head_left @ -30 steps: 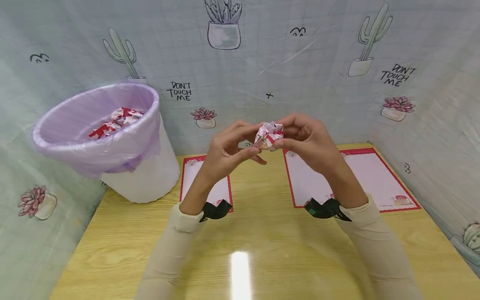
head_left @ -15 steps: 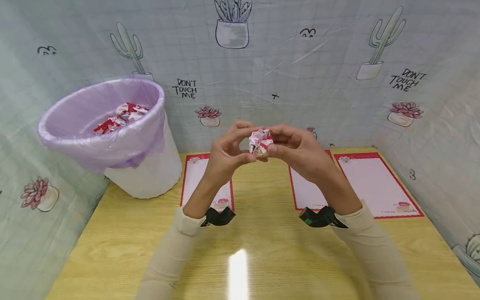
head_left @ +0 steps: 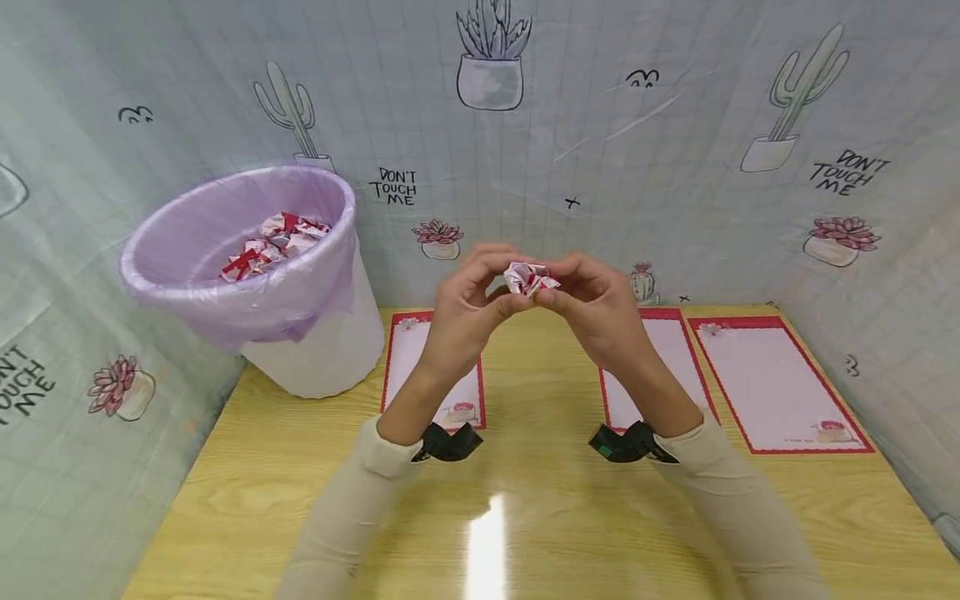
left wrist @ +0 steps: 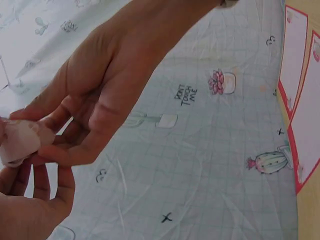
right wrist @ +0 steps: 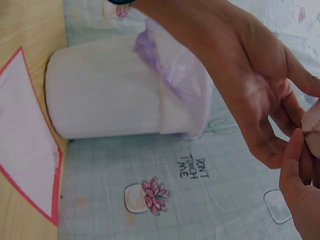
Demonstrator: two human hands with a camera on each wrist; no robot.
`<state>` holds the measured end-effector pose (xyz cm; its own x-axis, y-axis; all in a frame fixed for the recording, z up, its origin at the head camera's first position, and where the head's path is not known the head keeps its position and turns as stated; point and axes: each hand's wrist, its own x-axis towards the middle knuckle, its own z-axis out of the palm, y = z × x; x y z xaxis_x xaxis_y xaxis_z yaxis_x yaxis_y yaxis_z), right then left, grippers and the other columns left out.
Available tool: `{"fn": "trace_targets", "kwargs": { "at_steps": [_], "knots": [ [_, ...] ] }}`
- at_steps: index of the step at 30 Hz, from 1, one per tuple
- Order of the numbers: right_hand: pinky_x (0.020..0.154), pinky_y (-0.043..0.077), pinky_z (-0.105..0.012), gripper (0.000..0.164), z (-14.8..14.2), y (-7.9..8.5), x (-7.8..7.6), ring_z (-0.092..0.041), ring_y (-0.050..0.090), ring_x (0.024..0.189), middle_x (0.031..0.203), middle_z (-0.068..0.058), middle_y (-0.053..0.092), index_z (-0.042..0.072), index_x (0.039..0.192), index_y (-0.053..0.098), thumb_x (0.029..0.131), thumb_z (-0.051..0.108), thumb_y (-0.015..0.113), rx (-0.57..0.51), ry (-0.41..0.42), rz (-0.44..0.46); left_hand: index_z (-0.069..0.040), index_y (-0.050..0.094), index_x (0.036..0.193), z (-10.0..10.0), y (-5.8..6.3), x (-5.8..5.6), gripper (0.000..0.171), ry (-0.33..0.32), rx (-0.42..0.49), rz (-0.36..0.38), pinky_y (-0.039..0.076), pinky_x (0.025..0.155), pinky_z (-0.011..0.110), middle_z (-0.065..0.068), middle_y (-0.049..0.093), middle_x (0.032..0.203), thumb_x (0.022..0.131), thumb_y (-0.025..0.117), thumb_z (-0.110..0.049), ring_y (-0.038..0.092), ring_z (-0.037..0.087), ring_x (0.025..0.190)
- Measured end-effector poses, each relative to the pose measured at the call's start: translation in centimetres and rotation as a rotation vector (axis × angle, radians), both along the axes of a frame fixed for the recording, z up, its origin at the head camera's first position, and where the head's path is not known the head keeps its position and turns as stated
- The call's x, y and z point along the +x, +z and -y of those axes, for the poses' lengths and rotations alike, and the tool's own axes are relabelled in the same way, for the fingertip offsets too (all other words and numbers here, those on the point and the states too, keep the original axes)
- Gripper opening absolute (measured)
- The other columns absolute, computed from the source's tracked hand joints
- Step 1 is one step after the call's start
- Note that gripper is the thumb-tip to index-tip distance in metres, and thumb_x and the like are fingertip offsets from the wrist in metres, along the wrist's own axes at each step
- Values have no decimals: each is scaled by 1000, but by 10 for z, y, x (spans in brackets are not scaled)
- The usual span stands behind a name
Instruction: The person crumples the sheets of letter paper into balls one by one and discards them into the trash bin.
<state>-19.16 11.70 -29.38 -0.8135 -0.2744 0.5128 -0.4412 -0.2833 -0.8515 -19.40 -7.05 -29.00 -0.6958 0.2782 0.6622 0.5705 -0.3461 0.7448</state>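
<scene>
A crumpled ball of red-and-white paper is held up above the table between both hands. My left hand pinches its left side with thumb and fingers. On the other side, my right hand grips it, the thumb pressing the near face. The left wrist view shows the paper ball at the left edge, with fingers around it. In the right wrist view only part of the crumpled paper shows at the right edge. The far side of the ball is hidden by the fingers.
A white bin with a purple liner stands at the back left, with several crumpled papers inside. One red-bordered sheet lies left on the wooden table; two more sheets lie right. A printed curtain surrounds the table.
Both hands have drawn closer together around the paper, and it looks more compact. The view has shifted left, so the bin and sheets sit further right in it.
</scene>
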Motion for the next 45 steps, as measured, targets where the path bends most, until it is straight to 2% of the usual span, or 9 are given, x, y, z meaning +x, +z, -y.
{"fn": "trace_targets", "kwargs": {
  "at_steps": [5,10,17,24,27,33,37,40,45],
  "knots": [
    [81,56,-24,25,6,2,3,-15,64,89,98,-3,68,17,99,76,83,36,79,-55,-81,-75,15,62,113,-9,6,2,58,47,17,-3,54,94,30,5,57,114,86,73,-35,57,23,111],
    [86,58,-28,13,5,-3,9,-18,66,92,97,-3,69,15,95,77,86,24,78,-49,-99,-66,13,65,105,-9,3,6,48,59,-2,24,55,96,37,5,58,108,85,75,-29,58,23,105],
    [88,57,-26,21,1,9,-4,-21,66,103,108,-5,70,7,109,77,88,4,77,4,-249,-38,12,66,117,-6,5,-12,31,75,14,-62,52,103,45,12,62,119,88,73,3,61,26,114],
    [85,59,-27,36,-1,11,1,-21,67,105,115,-9,67,4,120,73,85,4,81,31,-152,-26,11,62,128,8,6,-10,43,56,-40,-94,52,102,42,17,62,126,90,72,-6,62,26,116],
    [82,60,-29,30,-2,10,6,-21,67,98,108,-9,69,-2,114,75,85,-2,79,74,-121,-110,10,64,121,11,5,-5,39,58,-59,-95,55,98,36,17,62,121,92,70,-16,62,26,114],
    [76,60,-26,18,-1,13,17,-19,62,82,88,-6,68,-7,96,76,80,-15,77,234,-221,-353,12,68,104,9,-3,4,41,71,36,-2,56,85,26,6,67,101,88,74,-26,66,20,101],
    [73,57,-19,20,-1,18,18,-15,65,79,85,-6,68,-1,91,78,76,-14,80,376,-323,-543,-3,75,96,7,-9,1,24,44,71,65,57,88,28,3,70,103,86,76,-24,67,20,102],
    [73,55,-18,20,-1,20,15,-16,66,77,85,-7,69,1,91,78,75,-10,83,481,-402,-709,-10,78,102,11,-11,-3,15,8,33,110,56,93,33,6,71,112,89,75,-18,67,22,109],
    [66,55,-28,19,0,17,12,-23,63,77,88,-10,68,0,94,78,77,-5,84,673,-554,-1019,0,70,124,23,-14,-10,30,-15,-97,113,53,100,40,10,67,133,94,70,-1,64,26,120]
  ]
}}
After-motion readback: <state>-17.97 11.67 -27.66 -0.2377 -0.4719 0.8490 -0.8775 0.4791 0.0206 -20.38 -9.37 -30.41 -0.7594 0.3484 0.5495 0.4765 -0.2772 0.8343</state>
